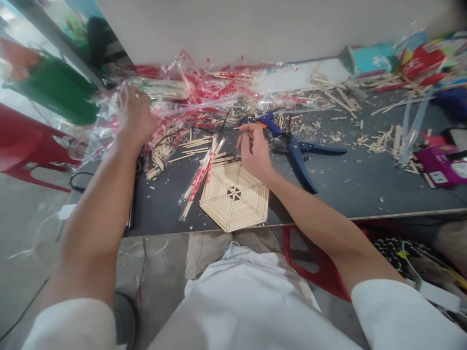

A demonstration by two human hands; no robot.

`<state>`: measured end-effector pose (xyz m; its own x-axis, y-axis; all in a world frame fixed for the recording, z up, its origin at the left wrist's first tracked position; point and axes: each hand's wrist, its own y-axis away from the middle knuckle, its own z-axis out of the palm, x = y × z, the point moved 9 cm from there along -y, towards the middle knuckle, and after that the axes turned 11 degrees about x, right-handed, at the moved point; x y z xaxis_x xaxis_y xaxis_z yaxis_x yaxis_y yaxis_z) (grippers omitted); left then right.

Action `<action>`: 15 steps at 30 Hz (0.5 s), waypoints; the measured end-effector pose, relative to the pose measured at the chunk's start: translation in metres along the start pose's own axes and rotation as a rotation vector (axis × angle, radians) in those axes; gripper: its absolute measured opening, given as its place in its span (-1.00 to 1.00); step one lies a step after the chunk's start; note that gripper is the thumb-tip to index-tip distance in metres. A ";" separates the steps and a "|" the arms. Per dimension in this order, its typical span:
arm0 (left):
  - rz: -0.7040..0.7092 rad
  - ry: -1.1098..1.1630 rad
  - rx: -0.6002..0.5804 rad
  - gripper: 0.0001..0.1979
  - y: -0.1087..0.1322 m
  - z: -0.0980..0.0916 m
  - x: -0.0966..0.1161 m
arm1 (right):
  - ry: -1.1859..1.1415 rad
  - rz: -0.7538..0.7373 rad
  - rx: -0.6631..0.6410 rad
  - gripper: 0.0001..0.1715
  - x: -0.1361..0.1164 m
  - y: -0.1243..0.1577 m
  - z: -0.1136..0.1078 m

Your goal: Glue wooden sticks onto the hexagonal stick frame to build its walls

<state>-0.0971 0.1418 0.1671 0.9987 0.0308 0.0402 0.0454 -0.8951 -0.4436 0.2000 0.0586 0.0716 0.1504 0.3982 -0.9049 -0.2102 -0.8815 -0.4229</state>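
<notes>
Our left hand (135, 116) curls its fingers into crinkly clear plastic wrap (204, 95), the grip unclear. Our right hand (254, 150) hangs, fingers half open, above the hexagonal stick frame (233, 201), flat on the bench (339, 189). The frame looks light but brittle; we'd lift it by its outer edges, supporting it underneath.

Hexagonal stick frame (219, 204) on dark tabletop (328, 194)

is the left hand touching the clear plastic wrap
Touching. The head view shows the left hand with its fingers closed on the crumpled clear plastic wrap.
</notes>
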 end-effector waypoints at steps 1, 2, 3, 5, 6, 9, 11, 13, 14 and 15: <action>0.037 0.047 0.004 -0.64 0.008 -0.003 0.015 | -0.002 -0.012 -0.015 -0.80 -0.003 0.001 0.001; 0.081 0.111 -0.011 -0.70 0.018 -0.004 0.031 | -0.007 -0.023 -0.031 -0.78 -0.006 0.002 0.003; 0.081 0.159 -0.043 -0.75 0.030 -0.004 0.043 | -0.013 -0.034 -0.047 -0.76 -0.008 0.004 0.004; 0.081 0.206 -0.143 -0.80 0.058 0.002 0.066 | -0.010 -0.043 -0.080 -0.74 -0.009 0.007 0.008; 0.080 0.227 -0.218 -0.81 0.075 0.009 0.076 | 0.003 -0.043 -0.099 -0.75 -0.009 0.009 0.010; 0.103 0.258 -0.337 -0.78 0.120 0.024 0.096 | 0.073 -0.058 -0.149 -0.81 -0.005 0.012 0.016; 0.049 0.243 -0.334 -0.75 0.140 0.029 0.096 | 0.123 -0.080 -0.174 -0.84 -0.004 0.013 0.018; -0.032 0.235 -0.338 -0.75 0.154 0.033 0.091 | 0.152 -0.097 -0.196 -0.83 -0.002 0.012 0.019; -0.051 0.247 -0.342 -0.76 0.159 0.033 0.091 | 0.155 -0.104 -0.204 -0.82 -0.002 0.011 0.019; -0.058 0.269 -0.351 -0.76 0.162 0.033 0.091 | 0.149 -0.109 -0.205 -0.82 -0.002 0.011 0.019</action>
<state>0.0023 0.0140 0.0694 0.9514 0.0103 0.3078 0.0446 -0.9935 -0.1045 0.1793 0.0532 0.0678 0.3054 0.4647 -0.8311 0.0128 -0.8748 -0.4844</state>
